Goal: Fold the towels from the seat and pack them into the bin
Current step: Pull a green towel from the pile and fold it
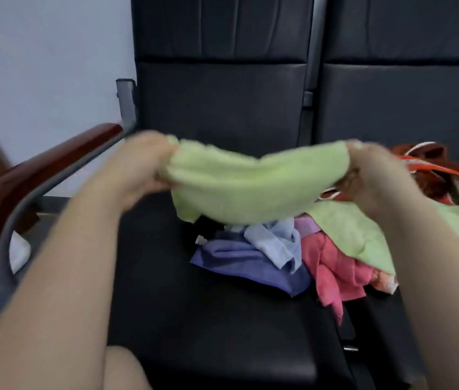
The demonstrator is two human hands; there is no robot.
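Left hand [149,161] and right hand [369,170] pinch the light green towel [245,190] by its ends; the sagging middle could snag the towel pile [293,257] at the right edge of the seat [194,319].

The pale green towel [239,190] sags between my left hand [144,164] and right hand [369,175], bunched in each grip. Beneath it, nearer my right: purple towel [239,263], blue towel [273,243], pink towel [335,271] and second green towel [358,229], crumpled on the seat [194,319].

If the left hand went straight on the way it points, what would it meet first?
Probably the seat's black backrest: the left hand, gripping the green towel, points forward and slightly right with nothing else in that line. Depth is hard to judge here.
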